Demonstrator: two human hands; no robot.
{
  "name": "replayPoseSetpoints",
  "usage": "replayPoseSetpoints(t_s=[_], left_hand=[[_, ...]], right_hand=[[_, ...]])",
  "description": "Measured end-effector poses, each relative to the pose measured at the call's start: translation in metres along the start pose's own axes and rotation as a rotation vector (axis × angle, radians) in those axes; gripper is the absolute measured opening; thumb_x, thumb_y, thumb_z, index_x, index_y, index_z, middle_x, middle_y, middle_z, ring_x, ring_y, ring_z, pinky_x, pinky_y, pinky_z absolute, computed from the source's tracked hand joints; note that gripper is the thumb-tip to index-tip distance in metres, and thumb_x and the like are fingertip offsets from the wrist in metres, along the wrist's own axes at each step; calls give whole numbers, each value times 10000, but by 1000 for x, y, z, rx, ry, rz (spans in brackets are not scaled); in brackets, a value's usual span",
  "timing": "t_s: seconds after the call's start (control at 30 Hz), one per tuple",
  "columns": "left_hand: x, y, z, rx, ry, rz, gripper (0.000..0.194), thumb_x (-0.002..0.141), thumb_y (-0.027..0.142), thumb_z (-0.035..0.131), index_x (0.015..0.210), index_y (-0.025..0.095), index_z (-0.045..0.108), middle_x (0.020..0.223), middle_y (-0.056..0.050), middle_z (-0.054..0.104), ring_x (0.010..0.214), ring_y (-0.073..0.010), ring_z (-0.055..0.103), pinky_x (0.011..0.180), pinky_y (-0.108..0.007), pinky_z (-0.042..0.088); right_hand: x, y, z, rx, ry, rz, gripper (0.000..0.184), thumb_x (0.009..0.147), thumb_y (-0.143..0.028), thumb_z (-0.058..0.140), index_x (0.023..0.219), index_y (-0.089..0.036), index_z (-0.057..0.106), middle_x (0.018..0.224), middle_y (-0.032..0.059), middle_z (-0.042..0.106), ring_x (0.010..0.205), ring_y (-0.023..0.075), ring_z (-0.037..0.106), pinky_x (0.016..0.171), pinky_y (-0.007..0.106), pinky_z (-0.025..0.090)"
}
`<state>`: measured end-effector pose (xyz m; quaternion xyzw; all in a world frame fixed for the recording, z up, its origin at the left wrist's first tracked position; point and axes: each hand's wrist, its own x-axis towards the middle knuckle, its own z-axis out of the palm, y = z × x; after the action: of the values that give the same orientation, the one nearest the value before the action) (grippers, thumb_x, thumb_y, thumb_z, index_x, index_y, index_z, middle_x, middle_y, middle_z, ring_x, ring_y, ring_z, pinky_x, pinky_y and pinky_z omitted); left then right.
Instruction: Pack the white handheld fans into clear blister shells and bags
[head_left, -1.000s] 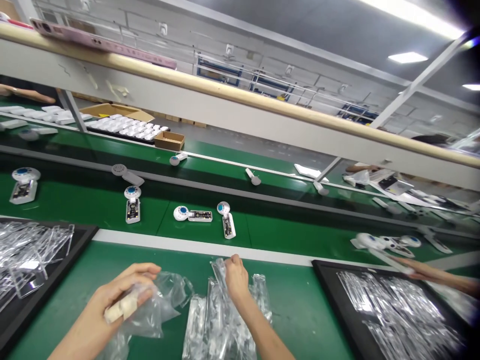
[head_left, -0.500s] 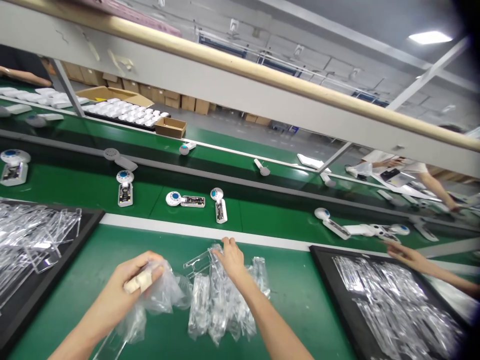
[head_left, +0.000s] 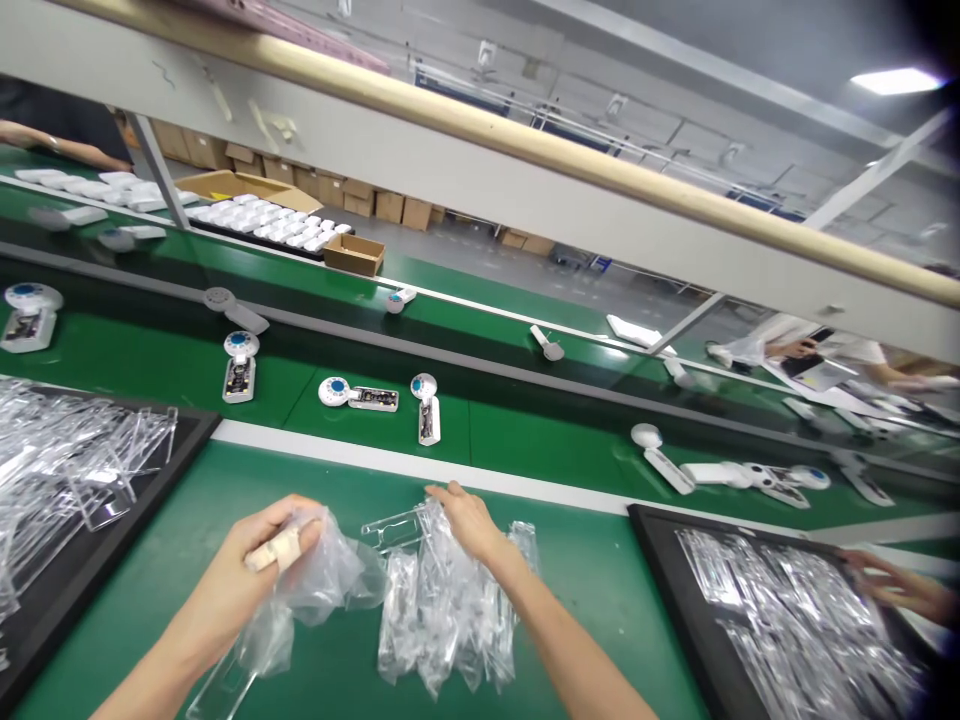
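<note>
My left hand point(head_left: 259, 555), with tape on one finger, is closed on a crumpled clear plastic bag point(head_left: 319, 580) just above the green table point(head_left: 600, 590). My right hand point(head_left: 469, 518) pinches the top of a pile of clear bagged plastic parts point(head_left: 442, 610) lying in front of me. A clear plastic piece point(head_left: 390, 528) sticks out between the two hands. A clear strip point(head_left: 217, 690) lies under the left forearm.
Black trays of clear plastic parts stand at left point(head_left: 67, 470) and right point(head_left: 787, 620). Another person's hand point(head_left: 892, 585) reaches into the right tray. White handheld devices point(head_left: 424, 405) lie along the green conveyor point(head_left: 525, 440) beyond a white line. Cardboard boxes point(head_left: 352, 253) sit farther back.
The left hand lifted the crumpled bag slightly and moved right. The right hand stayed on the pile, with a clear piece drawn out. The neighbour's hand drew back over the right tray.
</note>
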<state>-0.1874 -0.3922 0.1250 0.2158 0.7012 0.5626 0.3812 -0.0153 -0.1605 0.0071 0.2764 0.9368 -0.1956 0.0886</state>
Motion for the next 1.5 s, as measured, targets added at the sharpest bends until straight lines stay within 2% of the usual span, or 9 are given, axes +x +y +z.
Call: replayPoseSetpoints(t_s=[0.27, 0.5, 0.67, 0.8, 0.9, 1.07, 1.27, 1.37, 1.5], left_hand=[[-1, -1, 5, 2, 46, -32, 357, 698, 537, 637, 709, 181, 618, 590, 28, 437, 534, -103, 348, 482, -192, 286], [-5, -5, 3, 22, -119, -4, 366, 738, 534, 604, 675, 174, 584, 619, 22, 428, 570, -111, 367, 516, -203, 296], [-12, -3, 3, 4, -229, 21, 368, 750, 523, 596, 651, 170, 570, 616, 18, 454, 561, -103, 365, 513, -209, 293], [-17, -7, -4, 5, -195, 6, 412, 744, 479, 629, 1074, 232, 616, 676, 30, 478, 592, -107, 405, 548, -206, 337], [-15, -11, -9, 73, -205, 36, 675, 776, 430, 609, 1390, 287, 368, 680, 38, 523, 630, -125, 480, 601, -217, 399], [-10, -10, -12, 191, -149, 32, 387, 776, 423, 589, 1098, 226, 674, 1061, -59, 676, 1016, -246, 580, 871, -286, 447], [-23, -14, -16, 249, -99, 126, 444, 752, 414, 608, 1182, 304, 618, 1161, -42, 651, 1046, -268, 575, 913, -330, 436], [-26, -14, -17, 354, -132, 161, 176, 726, 391, 647, 829, 274, 727, 900, -40, 693, 923, -245, 595, 841, -280, 449], [-17, -15, -25, 330, -262, 232, 263, 752, 418, 587, 604, 205, 626, 730, -34, 562, 692, -188, 540, 626, -233, 447]], right_hand=[[12, -1, -8, 191, 48, -121, 260, 815, -18, 428, 823, -178, 634, 836, 24, 562, 787, 143, 581, 719, 231, 412], [-58, -46, -63, 392, 250, -311, 256, 903, -77, 336, 915, -215, 551, 885, 15, 499, 740, 105, 518, 649, 206, 413], [-73, -75, -65, 366, 462, -502, 333, 857, 3, 298, 969, -213, 525, 888, 26, 454, 755, 113, 498, 639, 215, 418], [-65, -97, -52, 405, 553, -641, 364, 836, 43, 299, 1013, -194, 512, 887, 40, 456, 812, 130, 508, 686, 235, 449], [-62, -115, -48, 397, 557, -699, 360, 844, 36, 323, 1045, -191, 518, 900, 48, 474, 824, 136, 510, 700, 248, 461], [-58, -135, -48, 443, 577, -718, 364, 841, 45, 335, 1039, -189, 532, 902, 48, 472, 829, 131, 509, 728, 250, 467], [-71, -160, -38, 650, 424, -671, 392, 797, 36, 351, 978, -236, 568, 960, 50, 486, 864, 137, 542, 747, 254, 492], [-81, -175, -25, 780, 385, -544, 338, 794, -8, 385, 867, -266, 591, 947, 27, 521, 780, 123, 571, 698, 244, 502], [-78, -150, -11, 788, 460, -317, 221, 826, -134, 451, 941, -282, 567, 976, 28, 574, 863, 160, 593, 754, 287, 504]])
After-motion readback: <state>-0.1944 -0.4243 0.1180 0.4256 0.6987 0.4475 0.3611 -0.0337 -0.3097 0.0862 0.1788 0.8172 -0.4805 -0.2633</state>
